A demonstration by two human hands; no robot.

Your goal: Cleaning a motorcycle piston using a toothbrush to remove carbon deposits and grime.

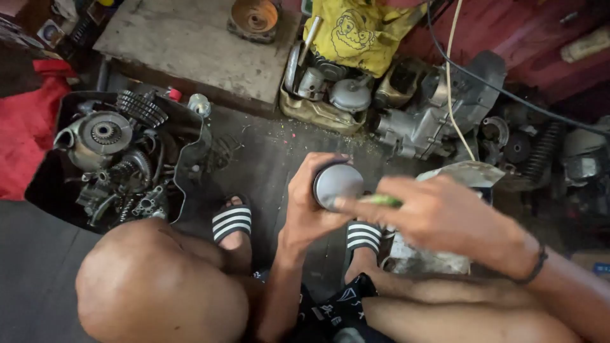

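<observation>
Knees and sandals: the person squats on the floor (pixel 267 159); striped sandals (pixel 232 222) sit just below the hands.
Left hand (pixel 308 209): wrapped around the side of a round grey piston (pixel 338 184), crown facing up, held above the floor between the feet.
Right hand (pixel 445 219): pinched on a small green tool (pixel 381 201), blurred, its tip touching the piston's near edge.
Piston, handling: looks like solid metal, so stiff and fairly heavy for its bulk; likely oily, hence slippery. The skirt, where the fingers already circle it, seems the safest hold; the smooth crown offers little purchase.
Left tray (pixel 44 184): black, loaded with gears and clutch parts (pixel 105 133).
Far: a tan tub (pixel 318 114) of engine parts, a grey engine casing (pixel 426 127), a yellow cloth (pixel 356 32).
</observation>
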